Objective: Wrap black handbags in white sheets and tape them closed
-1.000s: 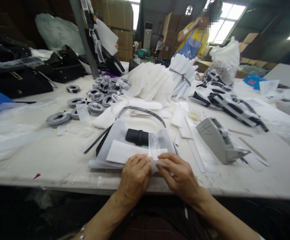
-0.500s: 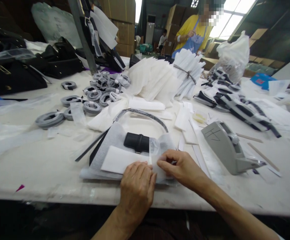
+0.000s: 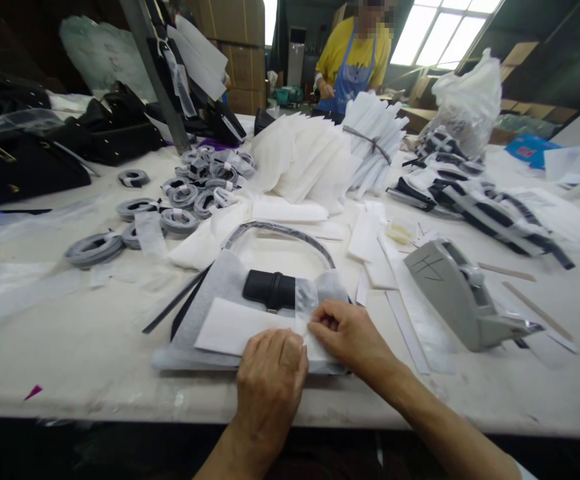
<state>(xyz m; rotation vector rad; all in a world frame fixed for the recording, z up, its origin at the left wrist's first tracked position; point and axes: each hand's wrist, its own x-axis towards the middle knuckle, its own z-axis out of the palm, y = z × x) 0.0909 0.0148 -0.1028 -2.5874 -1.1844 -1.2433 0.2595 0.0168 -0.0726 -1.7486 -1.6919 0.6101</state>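
A handbag [image 3: 183,320] wrapped in thin white tissue lies at the table's front edge, its wrapped handle [image 3: 280,228] arching behind. A black strap tab [image 3: 265,289] shows on its front. My left hand [image 3: 273,380] presses down on a white padding sheet [image 3: 220,327] over the bag, fingers together and curled. Close beside it, my right hand [image 3: 347,333] is closed, thumb and forefinger pinching at the lower end of a clear tape strip [image 3: 306,293]. The strip runs over the tab's right side. Both palms are hidden.
A grey tape dispenser [image 3: 445,293] stands to the right. Coiled grey straps [image 3: 95,250] lie at left, before black bags [image 3: 15,167]. White sheets [image 3: 305,157] are piled behind the bag; wrapped straps [image 3: 490,207] lie at back right. A person [image 3: 355,60] in a blue apron stands beyond.
My right hand has shifted slightly toward the left hand along the clear tape. The view has moved slightly. The person at the back has turned to face the table.
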